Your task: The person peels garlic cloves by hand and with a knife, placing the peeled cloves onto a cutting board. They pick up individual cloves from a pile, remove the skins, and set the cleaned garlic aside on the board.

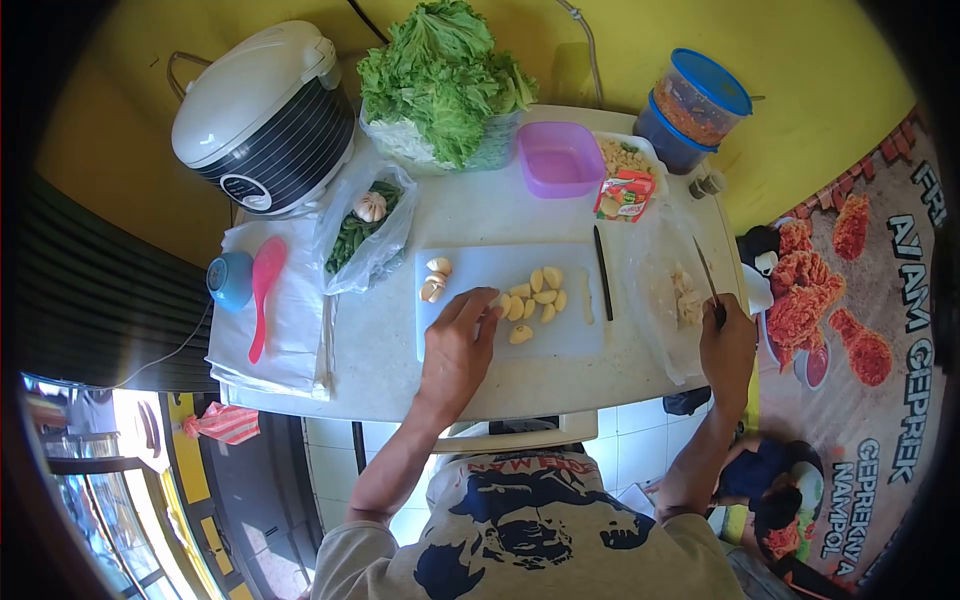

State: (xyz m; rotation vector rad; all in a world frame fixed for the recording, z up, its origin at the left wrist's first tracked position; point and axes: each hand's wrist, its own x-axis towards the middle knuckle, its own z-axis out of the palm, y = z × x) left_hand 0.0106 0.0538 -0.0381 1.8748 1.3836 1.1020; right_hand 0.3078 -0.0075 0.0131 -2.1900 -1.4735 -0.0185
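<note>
On a white cutting board [455,345] lie several peeled garlic cloves [545,297], with a small group of other cloves [436,279] at its upper left. My left hand [460,335] rests over the board, fingertips pinched on a garlic clove [505,304] at the left side of the main pile. Off to the right, my right hand [728,345] grips a knife [706,268] by its dark handle, blade pointing up and away from me. Beside that hand is a clear plastic bag [655,290] with pale garlic skins or pieces [686,298] on it.
A slim black stick [603,273] lies right of the board. Behind stand a rice cooker [265,120], lettuce [440,85], a purple container [560,160], a red seasoning packet [625,195] and stacked blue-lidded tubs [690,110]. A bag of green chilies [360,230] and a pink spoon [265,285] are left.
</note>
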